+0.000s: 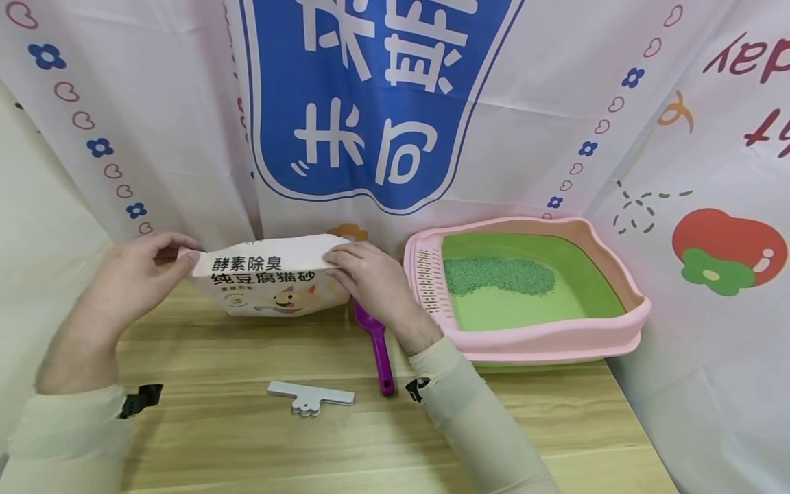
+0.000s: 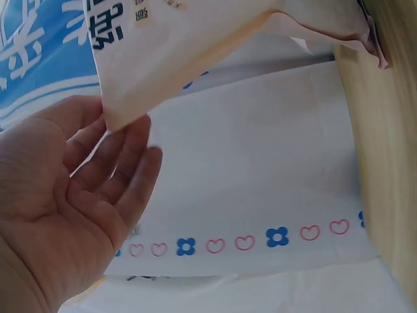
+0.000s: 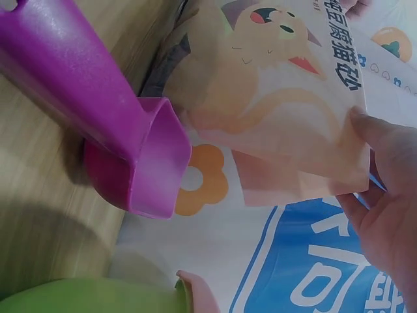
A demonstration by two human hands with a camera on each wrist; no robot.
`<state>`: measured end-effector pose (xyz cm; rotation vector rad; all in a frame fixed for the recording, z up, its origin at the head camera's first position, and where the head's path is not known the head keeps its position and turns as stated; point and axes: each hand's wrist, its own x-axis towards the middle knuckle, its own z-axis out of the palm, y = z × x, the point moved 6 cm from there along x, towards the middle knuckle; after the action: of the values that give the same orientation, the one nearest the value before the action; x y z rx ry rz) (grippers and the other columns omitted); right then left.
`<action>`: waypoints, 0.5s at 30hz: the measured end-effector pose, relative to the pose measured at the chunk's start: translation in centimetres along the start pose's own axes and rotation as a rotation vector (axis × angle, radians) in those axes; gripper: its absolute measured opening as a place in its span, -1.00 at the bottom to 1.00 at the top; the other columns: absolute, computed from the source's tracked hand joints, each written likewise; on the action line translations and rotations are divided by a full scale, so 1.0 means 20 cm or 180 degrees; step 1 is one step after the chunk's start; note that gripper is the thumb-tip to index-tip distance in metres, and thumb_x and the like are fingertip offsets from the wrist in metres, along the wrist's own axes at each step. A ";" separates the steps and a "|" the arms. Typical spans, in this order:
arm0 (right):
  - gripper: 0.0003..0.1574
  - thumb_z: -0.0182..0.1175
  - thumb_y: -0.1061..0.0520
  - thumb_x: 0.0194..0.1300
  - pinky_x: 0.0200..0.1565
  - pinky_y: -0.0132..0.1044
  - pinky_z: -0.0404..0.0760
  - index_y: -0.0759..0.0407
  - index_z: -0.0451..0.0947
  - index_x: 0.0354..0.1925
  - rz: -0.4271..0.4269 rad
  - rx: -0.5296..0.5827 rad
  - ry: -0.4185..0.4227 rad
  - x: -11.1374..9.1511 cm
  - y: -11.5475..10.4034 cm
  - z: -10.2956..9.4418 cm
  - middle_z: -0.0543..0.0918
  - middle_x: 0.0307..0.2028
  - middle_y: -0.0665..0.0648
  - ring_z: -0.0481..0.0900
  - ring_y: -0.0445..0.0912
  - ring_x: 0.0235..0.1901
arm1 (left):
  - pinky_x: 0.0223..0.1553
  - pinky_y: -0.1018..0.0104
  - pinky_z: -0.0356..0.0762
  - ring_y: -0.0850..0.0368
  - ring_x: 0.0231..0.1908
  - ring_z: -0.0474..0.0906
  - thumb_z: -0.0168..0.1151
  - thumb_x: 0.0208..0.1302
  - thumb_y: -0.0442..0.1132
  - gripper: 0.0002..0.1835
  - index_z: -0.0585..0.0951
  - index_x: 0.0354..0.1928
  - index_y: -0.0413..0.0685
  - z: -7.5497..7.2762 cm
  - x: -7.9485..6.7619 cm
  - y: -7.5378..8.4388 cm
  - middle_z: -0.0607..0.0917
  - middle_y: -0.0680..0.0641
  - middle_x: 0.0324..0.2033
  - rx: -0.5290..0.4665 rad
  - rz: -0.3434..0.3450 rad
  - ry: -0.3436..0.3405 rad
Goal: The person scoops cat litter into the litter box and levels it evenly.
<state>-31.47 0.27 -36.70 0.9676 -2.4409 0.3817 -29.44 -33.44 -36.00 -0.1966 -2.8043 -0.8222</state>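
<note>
A cat litter bag [image 1: 278, 285], pale with a cat picture and black lettering, stands at the back left of the table, its top folded over. My left hand [image 1: 136, 278] pinches its upper left corner; in the left wrist view that corner lies between thumb and fingers. At the upper right corner my right hand [image 1: 379, 288] grips the bag with thumb and fingers. A purple litter scoop [image 1: 379, 353] lies just below that hand, its head partly hidden; the right wrist view shows the scoop [image 3: 111, 111] beside the bag.
To the right stands a pink and green litter box [image 1: 537, 339] with green litter [image 1: 503, 274] spread in it. A grey sealing clip [image 1: 311, 398] lies near the middle of the wooden table [image 1: 234, 439]. A printed curtain [image 1: 524, 137] hangs behind.
</note>
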 end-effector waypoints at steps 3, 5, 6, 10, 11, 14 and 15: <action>-0.64 0.19 -0.16 0.56 0.34 -0.35 0.59 -0.16 0.70 0.19 0.0044 0.0020 0.0012 0.00 0.00 0.01 0.76 0.19 -0.14 0.67 -0.21 0.23 | 0.17 -0.55 0.36 -0.43 0.26 0.48 0.13 0.59 0.06 -0.58 0.62 0.25 -0.05 0.00 -0.01 0.06 0.59 -0.34 0.30 0.0179 0.0172 0.0004; -0.65 0.19 -0.16 0.56 0.32 -0.34 0.61 -0.15 0.70 0.17 0.0063 0.0043 0.0030 0.00 0.00 0.01 0.77 0.18 -0.14 0.68 -0.21 0.21 | 0.37 -0.57 0.20 -0.44 0.32 0.43 0.17 0.58 0.00 -0.60 0.61 0.28 -0.03 0.00 -0.02 0.11 0.57 -0.30 0.36 0.0323 0.0409 0.0093; -0.65 0.19 -0.16 0.56 0.31 -0.34 0.61 -0.15 0.71 0.17 0.0074 0.0054 0.0037 0.00 0.00 0.01 0.77 0.17 -0.14 0.68 -0.20 0.20 | 0.41 -0.54 0.19 -0.42 0.34 0.43 0.20 0.56 -0.02 -0.61 0.62 0.28 -0.01 0.00 -0.02 0.13 0.57 -0.27 0.37 0.0396 0.0552 0.0152; -0.67 0.20 -0.15 0.56 0.28 -0.31 0.64 -0.15 0.71 0.15 0.0109 0.0095 0.0057 0.00 0.01 0.02 0.78 0.14 -0.14 0.69 -0.19 0.18 | 0.53 -0.34 0.22 -0.27 0.32 0.52 0.32 0.47 -0.13 -0.63 0.66 0.27 0.08 0.03 -0.05 0.24 0.68 -0.17 0.30 0.0638 0.1170 0.0338; -0.67 0.20 -0.15 0.56 0.28 -0.31 0.64 -0.16 0.71 0.15 0.0121 0.0096 0.0054 0.00 0.01 0.02 0.79 0.13 -0.14 0.70 -0.19 0.18 | 0.47 -0.33 0.31 -0.23 0.30 0.55 0.36 0.44 -0.13 -0.62 0.67 0.26 0.10 0.04 -0.06 0.26 0.70 -0.14 0.27 0.0673 0.1285 0.0345; -0.68 0.20 -0.15 0.56 0.27 -0.29 0.65 -0.16 0.72 0.14 0.0151 0.0114 0.0056 0.00 0.01 0.02 0.79 0.12 -0.15 0.70 -0.18 0.17 | 0.36 -0.31 0.43 -0.16 0.24 0.62 0.45 0.33 -0.12 -0.55 0.68 0.26 0.13 0.08 -0.07 0.32 0.75 -0.09 0.21 0.0741 0.1510 0.0282; -0.68 0.19 -0.15 0.56 0.27 -0.29 0.65 -0.16 0.72 0.14 0.0161 0.0115 0.0054 0.00 0.01 0.02 0.80 0.11 -0.15 0.71 -0.18 0.17 | 0.36 -0.31 0.44 -0.15 0.24 0.64 0.48 0.30 -0.11 -0.51 0.67 0.27 0.14 0.10 -0.07 0.32 0.76 -0.08 0.21 0.0766 0.1546 0.0239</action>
<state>-31.83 0.25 -37.06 0.9152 -2.4549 0.4513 -27.26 -27.02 -34.61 -0.7487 -2.5824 -0.3684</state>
